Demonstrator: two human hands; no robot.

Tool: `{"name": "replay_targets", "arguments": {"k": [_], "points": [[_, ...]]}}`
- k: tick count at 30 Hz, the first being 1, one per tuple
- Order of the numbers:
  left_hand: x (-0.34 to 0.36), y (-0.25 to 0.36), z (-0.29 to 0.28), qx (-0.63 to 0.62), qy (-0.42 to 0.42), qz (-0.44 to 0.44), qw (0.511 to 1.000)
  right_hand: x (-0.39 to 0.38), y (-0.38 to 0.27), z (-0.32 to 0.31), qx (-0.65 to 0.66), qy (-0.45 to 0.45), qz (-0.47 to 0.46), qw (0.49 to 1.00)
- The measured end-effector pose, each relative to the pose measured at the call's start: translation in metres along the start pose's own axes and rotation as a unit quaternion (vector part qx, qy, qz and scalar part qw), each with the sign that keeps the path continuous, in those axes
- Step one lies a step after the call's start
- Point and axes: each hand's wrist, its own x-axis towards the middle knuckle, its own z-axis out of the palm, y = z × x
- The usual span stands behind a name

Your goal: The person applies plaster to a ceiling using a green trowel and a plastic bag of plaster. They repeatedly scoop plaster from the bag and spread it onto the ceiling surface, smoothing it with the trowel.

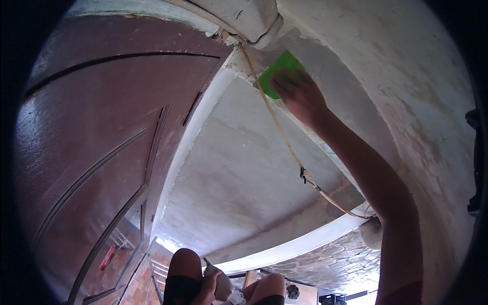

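Note:
My right hand (pixel 302 96) reaches up and holds a flat green plastic spreader (pixel 281 68) against the wall, fingers laid across its face. Around and below the spreader lies a darker grey patch of plaster (pixel 338 73). A thin tan cable (pixel 272 114) hangs down just left of it, passing close to the spreader's edge. Low in the view, between my bent knees, my left hand (pixel 207 287) is closed round a greyish, bag-like thing (pixel 223 285) with a pointed top. What is inside it I cannot make out.
A brown panelled door (pixel 96 117) fills the left side. The cable has a dark taped joint (pixel 304 175) and runs to a fitting (pixel 372 231) at lower right. A metal ladder (pixel 158 269) stands below, over reddish floor tiles (pixel 134 277). A black crate (pixel 333 299) sits at the bottom.

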Motion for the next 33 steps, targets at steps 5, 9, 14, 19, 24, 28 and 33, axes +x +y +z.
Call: {"name": "replay_targets", "arguments": {"k": [5,9,14,19,24,28,33], "points": [[0.005,-0.001,-0.001,0.006,0.009,-0.004,1.0,0.013,-0.001,0.029,0.06,0.017,-0.009,0.998],[0.008,-0.002,-0.001,0.008,0.013,0.0,1.0,0.011,-0.004,0.038,0.039,-0.025,-0.054,0.997],[0.003,0.001,-0.002,-0.005,0.019,0.007,1.0,-0.003,-0.008,0.022,0.032,-0.169,-0.099,0.98],[-0.013,0.007,-0.007,0.008,0.022,0.024,0.999,-0.055,-0.017,-0.008,0.055,-0.236,-0.102,0.965],[-0.024,0.011,-0.012,0.017,0.028,-0.022,0.999,-0.102,-0.022,-0.04,0.075,-0.254,-0.11,0.958],[-0.026,0.013,-0.014,0.011,0.003,0.0,1.0,-0.115,-0.029,-0.084,0.069,-0.309,-0.021,0.948],[-0.026,0.011,-0.009,-0.013,0.021,0.058,0.998,-0.093,-0.009,-0.113,-0.013,-0.267,0.088,0.96]]}}
